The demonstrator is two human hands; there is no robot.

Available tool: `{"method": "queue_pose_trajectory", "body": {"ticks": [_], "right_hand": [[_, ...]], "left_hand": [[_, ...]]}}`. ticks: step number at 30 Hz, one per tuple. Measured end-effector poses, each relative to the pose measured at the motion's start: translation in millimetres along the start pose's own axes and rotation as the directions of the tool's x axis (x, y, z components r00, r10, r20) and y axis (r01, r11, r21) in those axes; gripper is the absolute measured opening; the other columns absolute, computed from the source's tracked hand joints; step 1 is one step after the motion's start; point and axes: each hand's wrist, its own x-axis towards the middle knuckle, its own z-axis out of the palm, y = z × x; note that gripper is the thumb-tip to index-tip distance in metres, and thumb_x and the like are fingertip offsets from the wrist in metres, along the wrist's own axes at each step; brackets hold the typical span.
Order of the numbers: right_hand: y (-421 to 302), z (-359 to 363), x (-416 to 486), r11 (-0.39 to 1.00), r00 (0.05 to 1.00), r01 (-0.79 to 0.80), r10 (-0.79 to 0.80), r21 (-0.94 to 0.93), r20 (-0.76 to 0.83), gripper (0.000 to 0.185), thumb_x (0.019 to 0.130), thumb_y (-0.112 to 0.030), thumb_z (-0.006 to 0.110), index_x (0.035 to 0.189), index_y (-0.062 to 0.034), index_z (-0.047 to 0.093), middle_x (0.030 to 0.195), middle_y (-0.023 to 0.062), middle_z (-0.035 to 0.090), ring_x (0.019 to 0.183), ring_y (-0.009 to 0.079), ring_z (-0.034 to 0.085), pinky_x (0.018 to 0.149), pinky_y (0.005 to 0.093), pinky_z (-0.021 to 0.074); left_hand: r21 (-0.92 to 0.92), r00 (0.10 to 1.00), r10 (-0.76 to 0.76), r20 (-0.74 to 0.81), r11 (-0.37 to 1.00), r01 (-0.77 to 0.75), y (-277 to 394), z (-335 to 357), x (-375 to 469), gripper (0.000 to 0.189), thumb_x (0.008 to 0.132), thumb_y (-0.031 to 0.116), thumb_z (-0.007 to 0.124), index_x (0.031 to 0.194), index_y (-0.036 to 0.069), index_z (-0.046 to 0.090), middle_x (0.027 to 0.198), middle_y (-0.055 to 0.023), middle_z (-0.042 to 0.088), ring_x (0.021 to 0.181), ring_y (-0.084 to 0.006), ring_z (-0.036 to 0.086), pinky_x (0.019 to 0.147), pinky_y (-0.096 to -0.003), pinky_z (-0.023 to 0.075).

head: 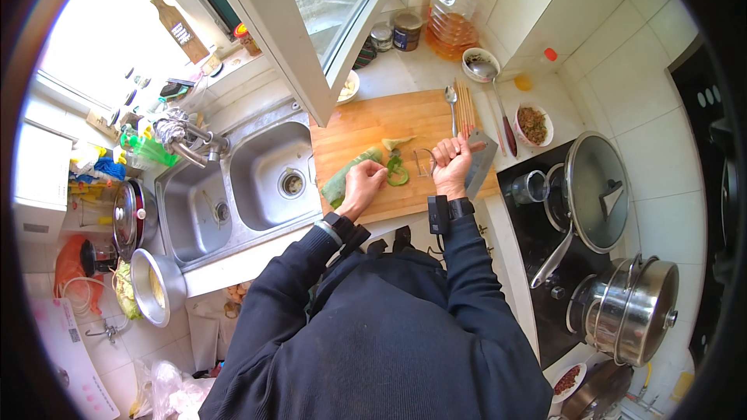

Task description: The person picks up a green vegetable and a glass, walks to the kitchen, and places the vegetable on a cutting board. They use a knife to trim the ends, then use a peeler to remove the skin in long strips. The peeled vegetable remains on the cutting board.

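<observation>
My right hand is closed around a vegetable peeler, whose metal frame juts out to the left over the wooden cutting board. Under and beyond that hand lies a cleaver, flat near the board's right end. My left hand is above a long green gourd-like vegetable, thumb and fingertips drawn together; whether they pinch anything is hidden. Just right of those fingertips sits a curled green peel. A pale yellowish vegetable scrap rests above it.
A double-bowl steel sink adjoins the board's left side. An open window sash overhangs its far left corner. Chopsticks and a spoon lie at the far right. A lidded pan and a steel steamer pot stand on the cooktop.
</observation>
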Motion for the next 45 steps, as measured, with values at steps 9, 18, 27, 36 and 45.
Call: {"method": "queue_pose_trajectory", "body": {"ticks": [9,18,27,36,45], "right_hand": [[30,-10,-6,0.951,0.961,-0.235,0.196,-0.202,-0.196,0.038,0.096,-0.025,0.051,0.063,-0.0151,0.035,0.05,-0.0037,0.025,0.04,0.0102,0.017,0.037,0.027,0.0153],[81,-18,-4,0.77,0.94,-0.271,0.083,-0.578,-0.33,0.026,0.089,-0.028,0.064,0.077,-0.0065,0.053,0.056,-0.0034,0.045,0.036,0.0066,0.03,0.034,0.0251,0.0207],[100,8,-7,0.482,0.905,-0.412,0.319,-0.774,-0.283,0.032,0.079,-0.029,0.078,0.096,-0.0089,0.061,0.067,-0.0047,0.052,0.043,0.0062,0.043,0.035,0.0227,0.0304],[95,40,-20,0.498,0.853,-0.402,0.509,-0.769,-0.117,0.021,0.085,-0.026,0.071,0.091,-0.0076,0.062,0.075,-0.0017,0.06,0.059,0.0086,0.06,0.049,0.0226,0.0475],[70,92,-25,0.816,0.988,-0.02,0.106,-0.578,0.116,0.04,0.095,-0.031,0.057,0.063,-0.014,0.039,0.047,-0.0059,0.032,0.037,0.006,0.022,0.036,0.0258,0.0186]], "left_hand": [[0.4,0.925,0.331,-0.188,0.886,-0.236,-13,-48,4,0.026,0.081,0.013,0.068,0.104,0.001,0.066,0.093,-0.0151,0.066,0.085,-0.022,0.064,0.077,-0.0337,0.052],[0.566,0.978,0.207,0.036,0.802,-0.191,-44,-70,-12,0.089,0.054,0.03,0.085,0.129,0.004,0.045,0.112,-0.0218,0.057,0.107,-0.0374,0.055,0.092,-0.043,0.0453],[0.185,0.994,0.041,0.102,0.981,-0.06,0,-82,-45,0.087,0.058,0.037,0.083,0.126,-0.003,0.047,0.111,-0.0208,0.059,0.104,-0.0277,0.059,0.09,-0.0362,0.0467],[-0.291,0.906,0.012,0.423,0.949,0.124,4,-110,-54,0.087,0.074,0.04,0.075,0.14,0.001,0.036,0.124,-0.0132,0.054,0.113,-0.0205,0.052,0.098,-0.0316,0.0404],[-0.48,0.937,0.029,0.349,0.864,0.152,-3,-104,-58,0.075,0.074,0.028,0.074,0.134,-0.001,0.04,0.117,-0.0084,0.054,0.105,-0.0154,0.052,0.091,-0.0295,0.0439]]}}
